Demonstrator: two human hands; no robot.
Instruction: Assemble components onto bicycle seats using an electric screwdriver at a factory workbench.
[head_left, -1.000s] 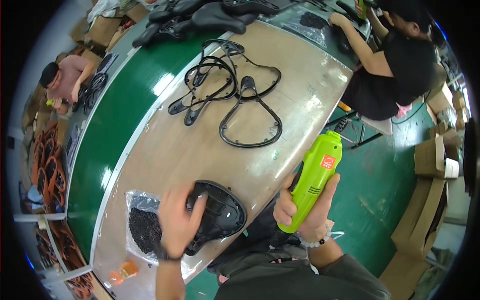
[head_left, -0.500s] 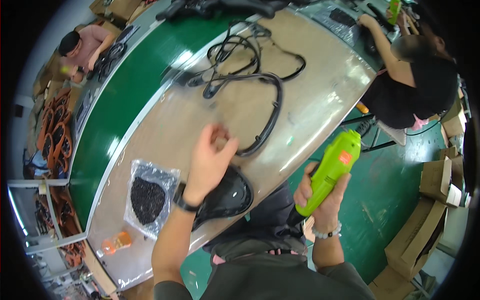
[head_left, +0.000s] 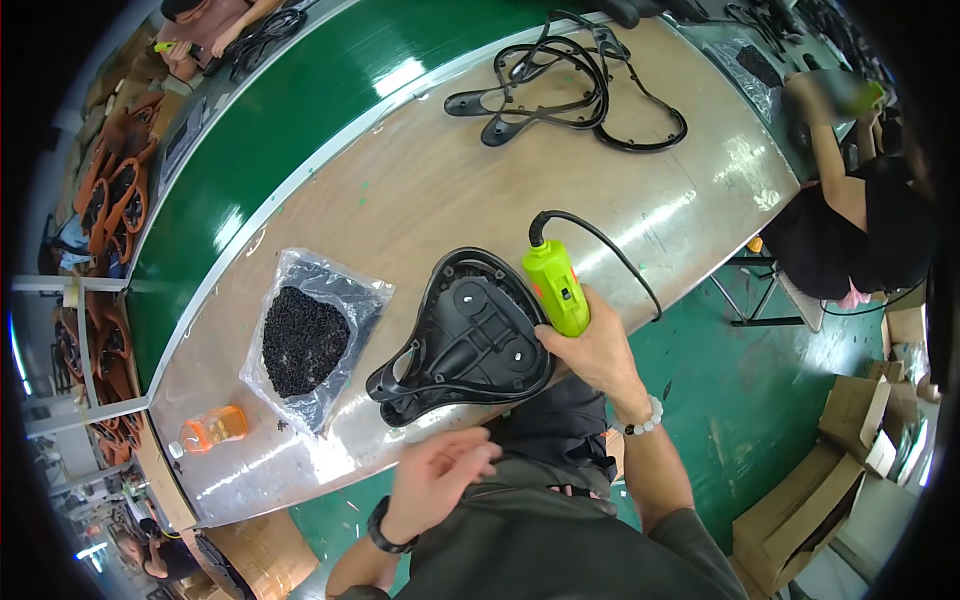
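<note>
My right hand [head_left: 597, 350] grips a lime-green electric screwdriver [head_left: 556, 285] at the right edge of a black bicycle saddle [head_left: 470, 335]. Its black cord leaves the upper end; the driving tip is hidden. The saddle lies underside up, its narrow nose toward the lower left, with a black trim ring [head_left: 403, 362] around its rim. Just below the saddle, at the table's front edge, my left hand [head_left: 437, 480] has its fingers curled together. What it may hold does not show. Left of the saddle lies a clear plastic bag [head_left: 368, 292] with many small black screws [head_left: 305, 342].
More black trim rings [head_left: 598, 90] lie tangled at the far side of the table [head_left: 400, 200]. An orange bottle [head_left: 215, 430] lies at the left. A co-worker [head_left: 845, 220] sits at the right; another person [head_left: 205, 30] works beyond the green surface. Cardboard boxes [head_left: 800, 520] stand lower right.
My left hand has drawn back from the trim rings toward my body. The screwdriver has swung over to the saddle, cord end up. The saddle, partly covered before, now shows with its ring.
</note>
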